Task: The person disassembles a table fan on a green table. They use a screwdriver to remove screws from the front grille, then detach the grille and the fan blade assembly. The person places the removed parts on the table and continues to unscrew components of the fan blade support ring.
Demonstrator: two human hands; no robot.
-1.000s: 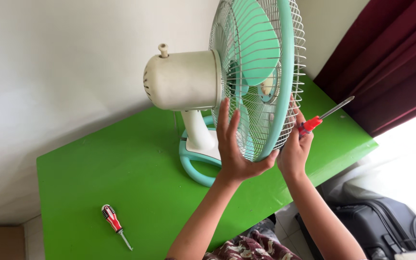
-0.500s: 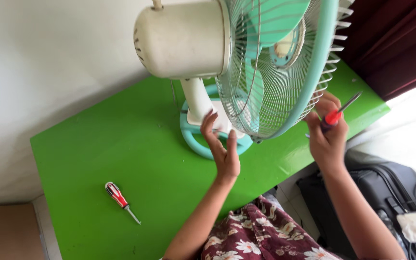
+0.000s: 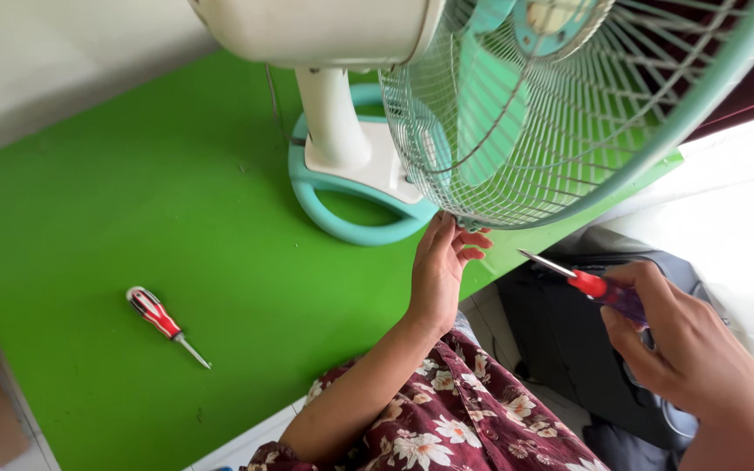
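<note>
Since the earlier frames, both hands have dropped from the sides of the fan guard to its lowest point, and the view has tilted down so that the fan fills the upper part of the frame. The left hand (image 3: 441,275) is raised palm-up under the bottom edge of the wire fan guard (image 3: 517,131), fingers loosely curled and fingertips touching the teal rim where the two guard halves meet; it grips nothing. The right hand (image 3: 687,344) is closed around the handle of a red-collared screwdriver (image 3: 588,283), with the metal shaft pointing up and left toward the same spot on the rim, its tip just short of the left fingertips. The fan stands on its teal ring base (image 3: 351,228) on the green table (image 3: 115,201). A second screwdriver (image 3: 165,324), red and white, lies flat on the table, well apart from both hands. A dark suitcase (image 3: 560,340) sits on the floor below the table edge.
</note>
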